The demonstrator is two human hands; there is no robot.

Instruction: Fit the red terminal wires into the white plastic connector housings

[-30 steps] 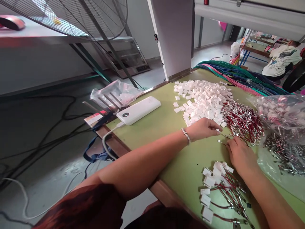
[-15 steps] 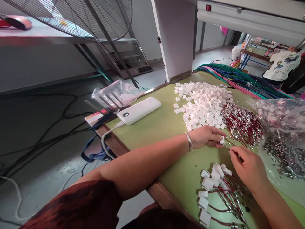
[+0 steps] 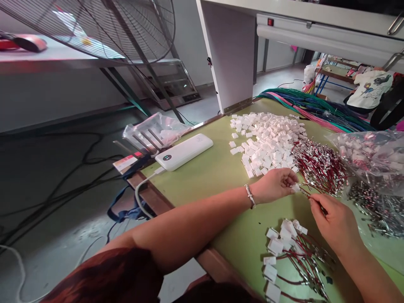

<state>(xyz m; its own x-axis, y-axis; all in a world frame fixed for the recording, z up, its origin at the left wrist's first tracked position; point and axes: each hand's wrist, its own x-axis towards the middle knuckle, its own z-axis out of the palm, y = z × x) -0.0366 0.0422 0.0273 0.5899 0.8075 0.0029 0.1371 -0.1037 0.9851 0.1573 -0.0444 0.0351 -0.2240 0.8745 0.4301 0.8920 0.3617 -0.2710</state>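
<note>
My left hand (image 3: pixel 274 184) pinches a small white plastic connector (image 3: pixel 295 188) just above the green table (image 3: pixel 217 176). My right hand (image 3: pixel 331 221) pinches a short red wire with a metal terminal (image 3: pixel 307 194), its tip at the connector. Behind them lies a heap of white connectors (image 3: pixel 268 141) and, to its right, a pile of red terminal wires (image 3: pixel 318 166). Near the table's front edge lie several joined connectors with red wires (image 3: pixel 293 252).
A white power bank (image 3: pixel 184 151) with a cable lies at the table's left edge beside a plastic bag (image 3: pixel 154 130). Clear bags of parts (image 3: pixel 374 160) sit at the right. Coloured wire bundles (image 3: pixel 315 107) run along the back. A person sits far right (image 3: pixel 370 88). A fan (image 3: pixel 104 25) stands left.
My left hand took a white connector from the heap and drew it toward me. My right hand lifted a red wire out of the pile and brought its tip to the connector.
</note>
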